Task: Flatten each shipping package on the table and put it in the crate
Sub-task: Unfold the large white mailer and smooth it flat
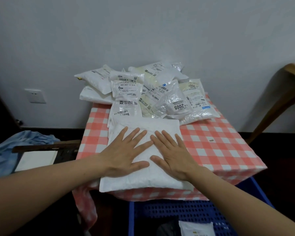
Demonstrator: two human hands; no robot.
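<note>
Both hands [126, 154] [174, 155] flat | white package [143, 179] | plain, puffy, wrinkled

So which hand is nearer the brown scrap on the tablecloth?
Right. The right hand lies just left of the brown scrap; the left hand is farther left.

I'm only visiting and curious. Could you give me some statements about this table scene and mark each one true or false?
1. The left hand and right hand both press flat on one white package. True.
2. The tablecloth is green striped. False: it is red-and-white checked.
3. The blue crate stands on top of the table. False: it sits below the table's near edge.
4. A pile of packages lies behind the pressed one. True.
5. The crate holds nothing. False: a small white package lies in it.
</note>
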